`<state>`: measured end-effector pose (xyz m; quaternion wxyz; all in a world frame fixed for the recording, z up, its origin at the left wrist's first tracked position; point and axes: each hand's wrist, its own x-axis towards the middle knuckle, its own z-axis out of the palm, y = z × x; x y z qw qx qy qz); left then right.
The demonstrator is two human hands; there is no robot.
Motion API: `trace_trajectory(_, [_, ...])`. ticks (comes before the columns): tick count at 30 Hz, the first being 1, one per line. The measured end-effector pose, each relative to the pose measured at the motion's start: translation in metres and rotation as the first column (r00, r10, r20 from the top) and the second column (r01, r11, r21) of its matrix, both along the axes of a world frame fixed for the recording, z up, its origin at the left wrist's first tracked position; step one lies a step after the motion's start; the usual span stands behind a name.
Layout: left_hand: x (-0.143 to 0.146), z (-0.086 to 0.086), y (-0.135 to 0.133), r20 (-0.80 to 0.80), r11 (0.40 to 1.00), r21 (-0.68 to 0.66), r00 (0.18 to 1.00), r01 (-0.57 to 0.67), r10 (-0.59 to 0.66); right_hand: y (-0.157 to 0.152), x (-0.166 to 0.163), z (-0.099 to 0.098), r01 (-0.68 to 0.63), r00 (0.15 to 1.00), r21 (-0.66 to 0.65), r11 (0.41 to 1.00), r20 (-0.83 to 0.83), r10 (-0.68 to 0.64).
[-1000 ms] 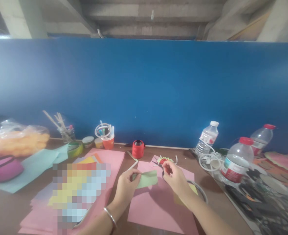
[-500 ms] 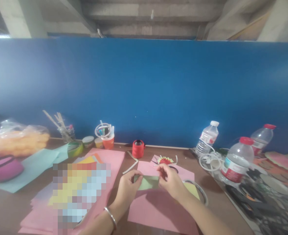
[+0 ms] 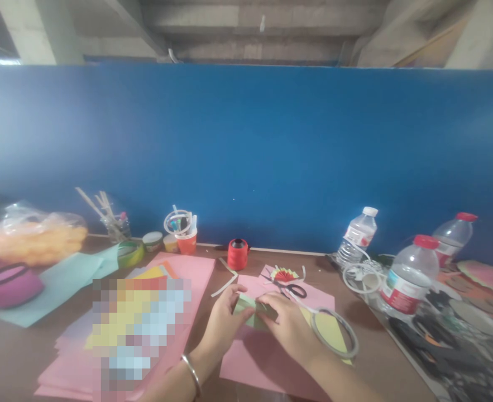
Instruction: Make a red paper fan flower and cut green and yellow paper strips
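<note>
A small sheet of green paper [image 3: 246, 305] is held up between my two hands, over pink paper [image 3: 250, 363] on the brown table. My left hand [image 3: 228, 318], with a silver bangle at the wrist, pinches its left part between thumb and fingers. From the other side my right hand [image 3: 286, 324] grips the paper, and its fingers cover part of it. The green paper looks bent in the middle. Just beyond my right hand lie black-handled scissors [image 3: 294, 290] and a red and yellow pleated paper fan [image 3: 283, 274].
A red thread spool [image 3: 238, 255] stands behind the pink paper. To the right are yellow paper [image 3: 334, 329], a grey ring [image 3: 353, 346] and plastic bottles [image 3: 409, 279]. On the left are stacked coloured sheets [image 3: 200, 273], a cup of pens [image 3: 186, 243] and a purple pouch [image 3: 14, 287].
My right hand has moved down and closer to my left hand. The green paper, flat and stretched before, is now bent between them. More of the scissors shows.
</note>
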<state>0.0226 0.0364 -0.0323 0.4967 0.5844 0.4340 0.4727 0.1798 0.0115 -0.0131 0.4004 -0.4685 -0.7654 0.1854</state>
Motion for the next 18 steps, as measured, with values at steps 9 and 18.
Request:
trace_trajectory(9, [0.001,0.001,0.0,-0.084,1.0,-0.014,0.996,-0.007,0.006,-0.006,-0.005,-0.003,0.031,0.983,-0.253,0.967,-0.167,-0.075])
trace_trajectory(18, [0.003,-0.002,-0.004,-0.072,0.99,-0.093,0.991,0.108,-0.115,0.0,-0.003,-0.013,-0.026,0.945,-0.389,0.921,-0.31,-0.104])
